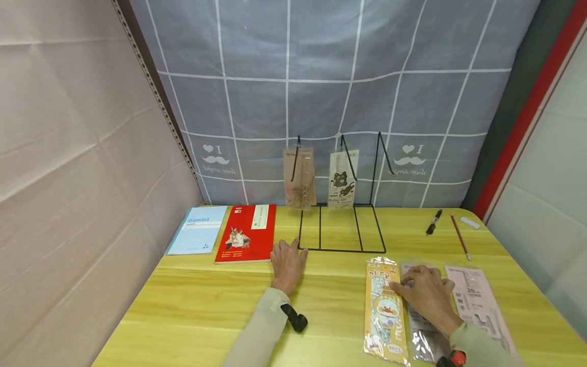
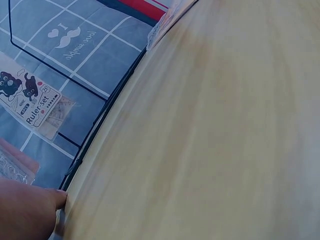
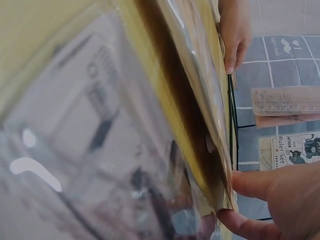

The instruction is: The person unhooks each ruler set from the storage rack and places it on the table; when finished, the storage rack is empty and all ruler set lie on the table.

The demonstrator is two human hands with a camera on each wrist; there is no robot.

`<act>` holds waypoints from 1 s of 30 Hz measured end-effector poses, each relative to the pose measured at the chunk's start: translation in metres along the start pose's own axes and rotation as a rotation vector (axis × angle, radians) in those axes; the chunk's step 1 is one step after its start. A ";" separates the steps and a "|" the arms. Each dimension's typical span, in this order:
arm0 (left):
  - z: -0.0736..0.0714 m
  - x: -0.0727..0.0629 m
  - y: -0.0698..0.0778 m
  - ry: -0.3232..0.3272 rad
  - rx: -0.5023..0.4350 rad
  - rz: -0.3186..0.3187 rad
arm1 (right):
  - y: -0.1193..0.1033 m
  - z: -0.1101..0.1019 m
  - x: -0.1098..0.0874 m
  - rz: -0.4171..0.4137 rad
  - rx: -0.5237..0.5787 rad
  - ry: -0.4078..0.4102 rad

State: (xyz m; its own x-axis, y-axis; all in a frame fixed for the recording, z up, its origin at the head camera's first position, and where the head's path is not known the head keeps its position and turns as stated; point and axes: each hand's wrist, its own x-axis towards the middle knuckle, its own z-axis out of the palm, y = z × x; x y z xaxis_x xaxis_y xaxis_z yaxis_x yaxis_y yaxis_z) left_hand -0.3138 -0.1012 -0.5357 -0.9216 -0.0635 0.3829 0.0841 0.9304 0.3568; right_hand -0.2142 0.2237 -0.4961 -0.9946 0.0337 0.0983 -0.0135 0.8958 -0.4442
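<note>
We pinch yellow duck packet [image 1: 385,318] by raised right edge in right grip [image 1: 425,295], over worktop [image 1: 330,311], grey packet [image 1: 418,322] just beside. Left grip [image 1: 289,265] released, touching black rack [image 1: 341,250] at front corner; hanging packets [image 1: 343,196] on 2 hooks.

- duck packet [image 1: 386,323]: orange-yellow, with a white duck and pale blue patches;
- packet beside it [image 1: 419,322]: greyish;
- outermost packet [image 1: 479,298]: pale pink, dark print;
- wire rack [image 1: 341,250]: plain black;
- hanging ruler packet [image 1: 341,178]: cream, black cats;
- other hanging packet [image 1: 300,178]: dusty pink;
- curtain [image 1: 257,107]: grey-blue, white grid, white heart-and-moustache motifs;
- table [image 1: 183,316]: yellow, wood-grained;
- notebook [image 1: 197,232]: light blue;
- book [image 1: 243,229]: red, white label;
- pen [image 1: 433,223]: black;
- pencil [image 1: 460,237]: dark red;
- eraser [image 1: 470,223]: white;
- sleeves [image 1: 261,326]: pale grey-green
</note>
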 end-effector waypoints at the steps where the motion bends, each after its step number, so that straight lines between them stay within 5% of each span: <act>1: 0.000 0.000 0.000 0.001 0.000 -0.002 | 0.000 0.000 0.000 0.003 0.001 -0.001; 14: 0.000 0.000 0.002 0.023 -0.001 -0.003 | -0.003 -0.007 -0.002 0.013 0.006 -0.001; 19: -0.001 0.000 0.002 0.013 0.003 -0.001 | -0.014 -0.022 0.005 -0.023 0.017 0.073; 24: -0.001 0.000 0.001 0.007 0.012 0.002 | -0.031 -0.038 0.019 -0.089 0.164 0.180; 30: -0.001 -0.001 0.001 0.003 0.010 0.002 | -0.054 -0.055 0.036 -0.053 0.342 0.119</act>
State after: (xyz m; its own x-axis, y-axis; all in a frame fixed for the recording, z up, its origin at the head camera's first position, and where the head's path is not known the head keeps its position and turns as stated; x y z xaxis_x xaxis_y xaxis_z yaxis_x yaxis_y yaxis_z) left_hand -0.3125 -0.1007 -0.5352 -0.9201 -0.0625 0.3866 0.0826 0.9340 0.3477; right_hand -0.2438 0.2008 -0.4198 -0.9729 0.0604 0.2234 -0.1187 0.6982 -0.7060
